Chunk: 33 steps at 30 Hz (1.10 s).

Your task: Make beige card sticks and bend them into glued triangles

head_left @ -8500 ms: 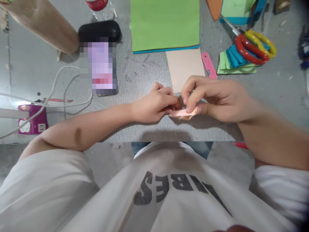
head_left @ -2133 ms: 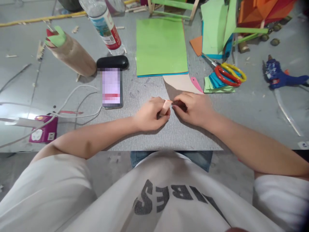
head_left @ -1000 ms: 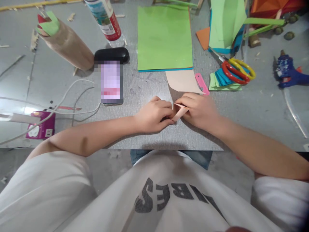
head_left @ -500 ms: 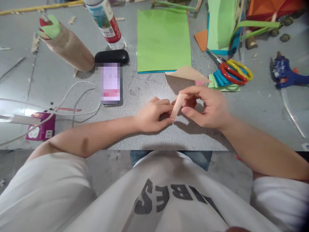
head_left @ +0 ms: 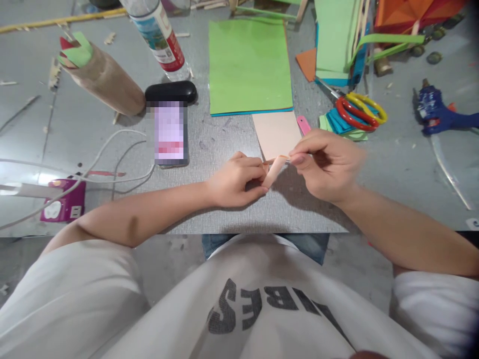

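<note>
A small pale peach paper strip (head_left: pixel 276 171), folded or rolled, is pinched between the thumb and fingers of my left hand (head_left: pixel 243 179). My right hand (head_left: pixel 327 164) is closed in a pinch at the strip's upper right end; a thin thing shows at its fingertips, too small to name. Just beyond my hands a flat pale peach sheet (head_left: pixel 277 132) lies on the table, beside a pink tool (head_left: pixel 304 125) partly hidden by my right hand. Farther back lies a stack of paper with a green sheet (head_left: pixel 250 67) on top.
Red and yellow scissors (head_left: pixel 357 112) rest on blue and green paper pieces at the right, near a blue glue gun (head_left: pixel 436 110). At the left are a phone (head_left: pixel 170 133), a black case (head_left: pixel 171 92), a bottle (head_left: pixel 159 42), a brown holder (head_left: pixel 108 80) and white cables.
My right hand has closed from a looser grasp and shifted slightly right. The peach sheet, raised and curled before, now lies flat. The view has shifted slightly.
</note>
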{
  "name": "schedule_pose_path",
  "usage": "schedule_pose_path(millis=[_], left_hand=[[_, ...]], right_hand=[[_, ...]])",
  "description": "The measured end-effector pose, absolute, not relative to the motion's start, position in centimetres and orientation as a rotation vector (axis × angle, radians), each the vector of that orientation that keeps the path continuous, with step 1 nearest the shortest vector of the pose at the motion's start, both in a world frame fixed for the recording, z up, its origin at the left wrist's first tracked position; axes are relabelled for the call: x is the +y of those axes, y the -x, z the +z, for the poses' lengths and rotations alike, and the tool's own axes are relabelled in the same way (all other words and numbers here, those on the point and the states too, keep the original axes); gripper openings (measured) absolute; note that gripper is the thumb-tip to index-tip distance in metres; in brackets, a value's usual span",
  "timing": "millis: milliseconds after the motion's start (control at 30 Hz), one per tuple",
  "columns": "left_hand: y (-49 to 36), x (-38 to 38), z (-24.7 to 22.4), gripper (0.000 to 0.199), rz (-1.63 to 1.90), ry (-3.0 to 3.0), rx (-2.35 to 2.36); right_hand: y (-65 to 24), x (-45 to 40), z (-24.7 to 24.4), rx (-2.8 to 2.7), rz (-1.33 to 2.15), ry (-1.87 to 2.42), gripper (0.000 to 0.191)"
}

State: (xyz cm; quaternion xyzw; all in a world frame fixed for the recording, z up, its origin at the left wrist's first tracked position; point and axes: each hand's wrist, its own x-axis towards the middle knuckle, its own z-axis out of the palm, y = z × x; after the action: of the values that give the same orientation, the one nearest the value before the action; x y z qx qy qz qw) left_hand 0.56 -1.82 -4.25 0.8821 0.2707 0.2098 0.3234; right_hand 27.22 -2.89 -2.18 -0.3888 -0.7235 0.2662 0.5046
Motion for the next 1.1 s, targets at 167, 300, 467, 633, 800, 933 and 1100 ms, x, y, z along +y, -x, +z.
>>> schedule_pose_path(millis=[167, 300, 467, 633, 800, 933, 1100], left_hand=[[-0.6, -1.9, -4.1, 0.023, 0.531, -2.326, 0.718], [-0.5, -1.9, -4.1, 0.027, 0.531, -2.323, 0.716], [-0.4, -1.7, -4.4, 0.032, 0.549, -2.330, 0.651], [-0.4, -1.6, -4.7, 0.040, 0.536, -2.311, 0.551], [-0.4, -1.5, -4.4, 0.037, 0.502, -2.243, 0.550], [-0.3, -1.4, -4.2, 0.037, 0.522, -2.213, 0.538], [-0.4, -1.5, -4.4, 0.030, 0.606, -2.165, 0.482]], right_hand=[[-27.5, -1.7, -1.8, -1.476, 0.611, 1.035, 0.062], [-27.7, -1.0, -2.0, -1.480, 0.614, 1.034, 0.064], [-27.5, -1.4, -2.2, -1.822, 0.945, 0.832, 0.054], [-27.5, -1.2, -2.4, -1.859, 1.110, 0.647, 0.031], [-27.7, -1.0, -2.3, -1.828, 1.241, 0.712, 0.045], [-27.6, -1.1, -2.3, -1.804, 1.273, 0.701, 0.045], [-27.4, -1.2, -2.2, -1.791, 1.272, 0.679, 0.042]])
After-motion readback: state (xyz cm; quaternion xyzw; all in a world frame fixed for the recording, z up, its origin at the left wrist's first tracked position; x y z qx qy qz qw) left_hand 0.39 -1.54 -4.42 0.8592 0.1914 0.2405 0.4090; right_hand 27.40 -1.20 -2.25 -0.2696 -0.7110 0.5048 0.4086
